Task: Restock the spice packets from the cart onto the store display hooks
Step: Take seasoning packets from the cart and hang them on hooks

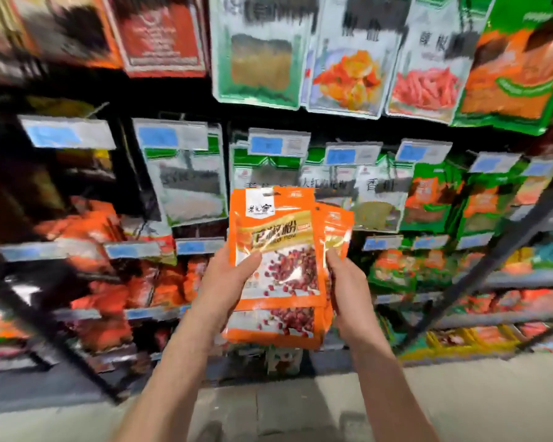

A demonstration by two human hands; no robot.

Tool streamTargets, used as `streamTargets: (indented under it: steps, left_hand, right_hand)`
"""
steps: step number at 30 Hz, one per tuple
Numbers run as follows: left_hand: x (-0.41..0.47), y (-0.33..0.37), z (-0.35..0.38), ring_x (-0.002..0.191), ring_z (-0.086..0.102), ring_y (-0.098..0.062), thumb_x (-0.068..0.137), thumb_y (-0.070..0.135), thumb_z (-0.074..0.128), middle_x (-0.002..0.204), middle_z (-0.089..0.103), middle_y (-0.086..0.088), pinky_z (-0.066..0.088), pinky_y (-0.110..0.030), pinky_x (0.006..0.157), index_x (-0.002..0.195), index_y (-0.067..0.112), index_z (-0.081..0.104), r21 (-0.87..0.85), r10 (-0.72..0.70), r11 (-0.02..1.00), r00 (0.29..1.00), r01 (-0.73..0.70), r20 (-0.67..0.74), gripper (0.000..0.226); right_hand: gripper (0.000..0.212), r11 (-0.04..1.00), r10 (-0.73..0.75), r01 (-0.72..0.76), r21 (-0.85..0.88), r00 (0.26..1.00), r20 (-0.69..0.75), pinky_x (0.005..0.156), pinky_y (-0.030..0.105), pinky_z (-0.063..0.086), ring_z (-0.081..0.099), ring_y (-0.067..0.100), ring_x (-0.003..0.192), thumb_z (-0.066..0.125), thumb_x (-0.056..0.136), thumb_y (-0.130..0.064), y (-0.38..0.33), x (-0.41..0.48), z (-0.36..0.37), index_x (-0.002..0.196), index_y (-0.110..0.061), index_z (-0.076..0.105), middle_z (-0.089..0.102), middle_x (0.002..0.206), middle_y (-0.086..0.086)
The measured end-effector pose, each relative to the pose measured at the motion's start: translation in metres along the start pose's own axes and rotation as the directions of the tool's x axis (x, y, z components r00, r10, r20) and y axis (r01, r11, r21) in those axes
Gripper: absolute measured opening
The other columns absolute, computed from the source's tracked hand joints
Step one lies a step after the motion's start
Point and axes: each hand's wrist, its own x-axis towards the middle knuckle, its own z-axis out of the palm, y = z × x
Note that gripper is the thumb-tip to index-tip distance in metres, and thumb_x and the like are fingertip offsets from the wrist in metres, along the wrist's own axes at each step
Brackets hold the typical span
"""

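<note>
a: grip?
b: my left hand (pixel 227 279) and right hand (pixel 348 282) both clasp a fanned stack of orange spice packets (pixel 278 250), centre frame, in front of hanging packets (pixel 348 59) upper right
a: step?
b: hanging them, i judge; next, line the hole onto a free peg

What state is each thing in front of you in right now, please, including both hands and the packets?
orange spice packets: a fanned stack, upright, held in front of the display.
left hand: grips the stack's left edge, thumb on front.
right hand: holds the stack's right edge.
green-edged packets: hanging in a row above.
price tags: mounted at the hook fronts, blurred.
</note>
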Motion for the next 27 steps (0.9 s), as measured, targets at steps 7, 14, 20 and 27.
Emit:
streamTargets:
  steps: [7, 14, 20, 27]
  left_hand:
    - [-0.03, -0.008, -0.079, 0.103, 0.067, -0.018, 0.093, 0.023, 0.062, 0.114, 0.07, 0.004, 0.052, -0.043, 0.092, 0.121, 0.026, 0.059, -0.007, -0.038, 0.999, 0.956, 0.037, -0.289, 0.028]
    - [-0.03, -0.013, -0.138, 0.104, 0.066, -0.009, 0.094, 0.023, 0.061, 0.114, 0.069, 0.011, 0.05, -0.033, 0.087, 0.126, 0.029, 0.056, 0.038, 0.01, 0.999, 0.922, 0.005, -0.387, 0.033]
    - [-0.031, -0.02, -0.18, 0.111, 0.063, -0.018, 0.093, 0.027, 0.062, 0.12, 0.067, 0.007, 0.05, -0.045, 0.095, 0.132, 0.03, 0.052, -0.007, 0.014, 1.0, 0.908, -0.018, -0.419, 0.04]
    - [-0.026, -0.018, -0.242, 0.112, 0.062, -0.016, 0.092, 0.028, 0.062, 0.119, 0.066, 0.011, 0.046, -0.048, 0.101, 0.12, 0.041, 0.056, 0.021, 0.04, 0.999, 0.892, -0.034, -0.451, 0.031]
  right_hand:
    - [0.056, 0.999, -0.005, 0.016, -0.048, 0.975, 0.222, 0.103, 0.043, 0.042, 0.058, 0.027, 0.119, 0.057, 0.087, -0.052, 0.006, 0.025, 0.082, 0.125, -0.011, 0.06, 0.062, 0.129, 0.007]
    - [0.084, 1.0, 0.025, -0.016, -0.027, 0.93, 0.368, 0.106, 0.053, 0.039, 0.056, 0.027, 0.122, 0.066, 0.061, -0.069, 0.013, 0.039, 0.149, 0.129, -0.021, 0.058, 0.06, 0.131, 0.003]
    - [0.041, 0.994, -0.059, 0.093, -0.057, 0.895, 0.442, 0.102, 0.053, 0.044, 0.062, 0.024, 0.114, 0.055, 0.089, -0.048, 0.018, 0.04, 0.194, 0.12, -0.024, 0.065, 0.068, 0.119, -0.001]
    - [0.021, 0.988, -0.138, 0.153, -0.009, 0.913, 0.383, 0.097, 0.05, 0.048, 0.065, 0.025, 0.105, 0.05, 0.099, -0.029, 0.023, 0.035, 0.253, 0.098, -0.023, 0.07, 0.072, 0.107, 0.001]
